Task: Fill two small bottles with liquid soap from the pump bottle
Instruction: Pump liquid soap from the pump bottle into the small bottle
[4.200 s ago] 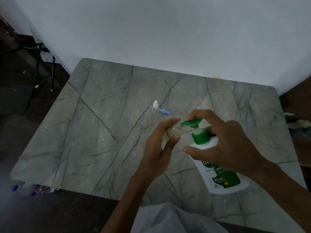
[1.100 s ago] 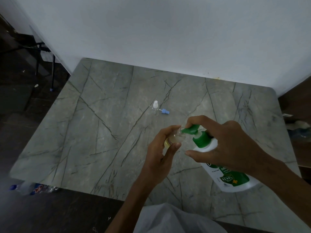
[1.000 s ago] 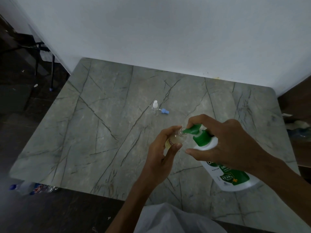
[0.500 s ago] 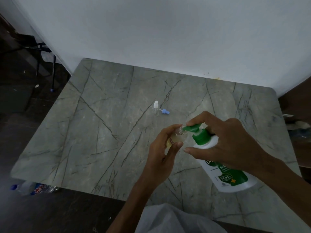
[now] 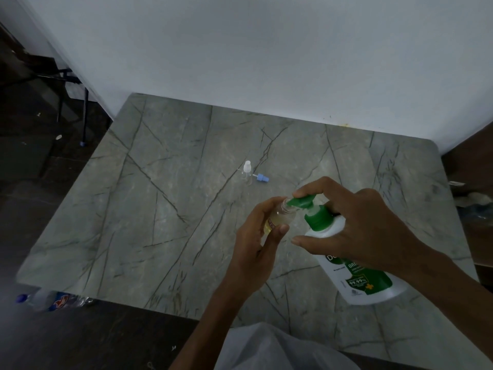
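Grey-green marble with dark veins makes up the worktop (image 5: 160,236), which is pushed against a pale wall (image 5: 266,62). Near its front right stands the pump bottle (image 5: 357,281), white with a green label; whether it is quite upright cannot be told from this angle. The right hand (image 5: 368,228) grips it at the top: the index finger arches over the green pump head (image 5: 302,202) with its tip at the spout end, the thumb reaches across the front of the white shoulder, and the other fingers curl behind the neck. The left hand (image 5: 256,244) holds a small bottle (image 5: 280,216) pinched between thumb and curled fingers, tilted so that its open mouth meets the tip of the spout. This clear small bottle has yellowish liquid in its lower part and a label on its side. Farther back, near the middle of the worktop and well apart from both hands, the second small bottle (image 5: 247,173) stands upright with a white top, and a blue cap (image 5: 262,178) lies just beside it on the right. A plastic bottle (image 5: 53,300) lies on the dark floor (image 5: 80,343) beside the worktop's near left corner, and a white cloth (image 5: 266,348) shows at the bottom edge of the view
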Demonstrator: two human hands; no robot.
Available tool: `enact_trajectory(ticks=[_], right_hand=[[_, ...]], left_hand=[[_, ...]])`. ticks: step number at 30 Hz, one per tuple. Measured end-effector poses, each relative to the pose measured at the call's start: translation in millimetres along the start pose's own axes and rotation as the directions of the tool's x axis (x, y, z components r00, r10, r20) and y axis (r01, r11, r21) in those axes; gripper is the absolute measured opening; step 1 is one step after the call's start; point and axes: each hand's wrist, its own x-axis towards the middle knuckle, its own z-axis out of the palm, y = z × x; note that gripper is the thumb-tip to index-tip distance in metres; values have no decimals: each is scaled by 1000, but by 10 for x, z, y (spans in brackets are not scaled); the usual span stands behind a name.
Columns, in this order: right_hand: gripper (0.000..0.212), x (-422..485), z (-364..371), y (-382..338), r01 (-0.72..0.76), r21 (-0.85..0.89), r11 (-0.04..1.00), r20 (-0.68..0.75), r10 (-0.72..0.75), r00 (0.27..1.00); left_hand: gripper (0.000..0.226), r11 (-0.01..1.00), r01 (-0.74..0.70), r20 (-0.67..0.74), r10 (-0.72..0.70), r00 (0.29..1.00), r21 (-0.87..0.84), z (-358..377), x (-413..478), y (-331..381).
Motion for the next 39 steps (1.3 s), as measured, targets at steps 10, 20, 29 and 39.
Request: enact_trajectory(ticks=[10,20,29,39], right_hand=[[52,22,21,7,21,28,999,-28,-20,999],[66,12,47,-14,14,40,999,-82,-11,997],[69,0,53,-6,22,15,1000,-134,-20,991],[59,15,42,9,36,-23,999,-156,-39,987]], left_hand=[[34,1000,-8,-4,8,1000,8,-14,22,26],[33,1000,-28,-41,28,999,9,-48,81,88],[35,999,-42,-30,43,999,26,-45,109,122],[36,998,-44,-12,44,999,55,-30,100,91]])
